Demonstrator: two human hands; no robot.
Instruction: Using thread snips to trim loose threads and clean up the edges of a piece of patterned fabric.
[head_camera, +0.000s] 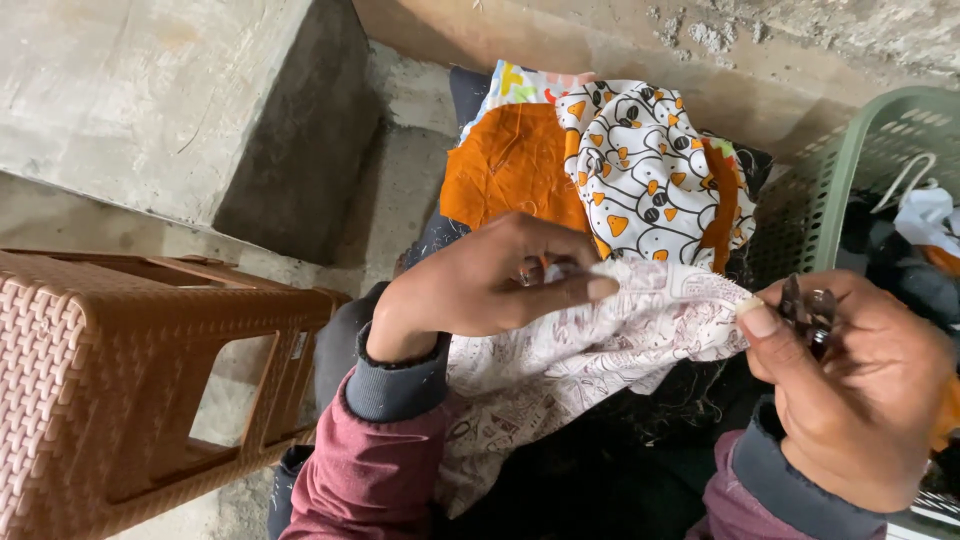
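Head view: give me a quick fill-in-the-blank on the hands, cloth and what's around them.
1. The left hand pinches the pale printed ____.
2. The right hand holds small ____ against its fingers.
3. The plastic stool at the left is ____ in colour.
4. The basket at the right is ____ in colour.

Missing words: cloth; scissors; brown; green.
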